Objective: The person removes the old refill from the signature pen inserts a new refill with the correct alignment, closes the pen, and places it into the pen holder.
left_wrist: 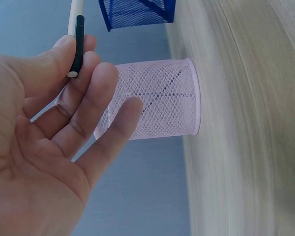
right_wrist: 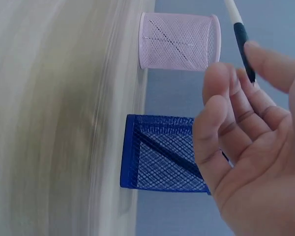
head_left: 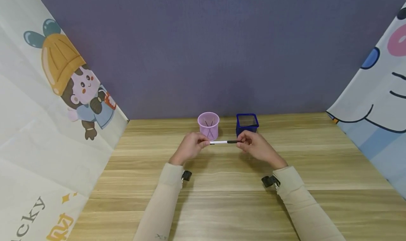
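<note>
A white pen [head_left: 219, 142] with a black grip and black clip is held level between both hands above the table. My left hand [head_left: 191, 146] pinches its clip end between thumb and fingers, the other fingers spread in the left wrist view. At the opposite end, my right hand [head_left: 255, 145] pinches the black grip [right_wrist: 242, 42] close to the pointed tip. Just behind the left hand stands a pink round mesh cup [head_left: 209, 131], with thin dark sticks crossing inside. A blue square mesh holder [right_wrist: 162, 152] stands behind the right hand, a dark stick slanting inside it.
The wood-grain table [head_left: 222, 205] runs back to a grey-blue panel [head_left: 215, 50]. Cartoon-printed white sheets flank it, one on the left [head_left: 38, 128] and another on the right [head_left: 380, 103]. Both wrists carry small black cameras.
</note>
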Available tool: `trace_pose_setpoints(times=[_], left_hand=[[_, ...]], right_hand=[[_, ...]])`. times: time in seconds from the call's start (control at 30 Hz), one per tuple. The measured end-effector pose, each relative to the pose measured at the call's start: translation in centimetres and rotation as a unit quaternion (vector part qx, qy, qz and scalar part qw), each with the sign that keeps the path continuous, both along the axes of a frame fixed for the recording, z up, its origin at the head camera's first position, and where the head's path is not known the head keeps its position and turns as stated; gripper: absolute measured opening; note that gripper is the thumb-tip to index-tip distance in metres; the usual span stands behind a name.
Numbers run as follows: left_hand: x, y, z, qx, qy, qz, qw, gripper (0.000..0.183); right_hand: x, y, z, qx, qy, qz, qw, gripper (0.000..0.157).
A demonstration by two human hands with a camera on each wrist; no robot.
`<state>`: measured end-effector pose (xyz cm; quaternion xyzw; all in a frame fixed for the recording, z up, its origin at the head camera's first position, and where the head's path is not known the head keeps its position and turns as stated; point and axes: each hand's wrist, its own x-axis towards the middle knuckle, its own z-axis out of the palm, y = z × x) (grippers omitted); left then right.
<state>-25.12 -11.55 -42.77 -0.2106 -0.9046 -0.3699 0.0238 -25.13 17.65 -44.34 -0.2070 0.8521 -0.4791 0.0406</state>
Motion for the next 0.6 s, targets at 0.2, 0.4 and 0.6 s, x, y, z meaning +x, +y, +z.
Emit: trace_pose_setpoints(times=[0.2,0.4,0.6], left_hand=[[0.0,0.0,0.1,-0.003,-0.003,0.002,1.0,0.009],[-0.1,0.0,0.1,-0.001,-0.004,0.0,1.0,0.009],[0.0,0.0,0.2,-0.001,-0.002,-0.003,1.0,0.009]], right_hand=[[-0.1,0.2,-0.1,0.011,-0.004,0.003,1.0,0.03],[-0.3,0.0,-0.1,0.008,0.011,0.021,1.0,0.037],[1.7,-1.0,2.8,0.002,-0.006,0.029,1.0,0.032]])
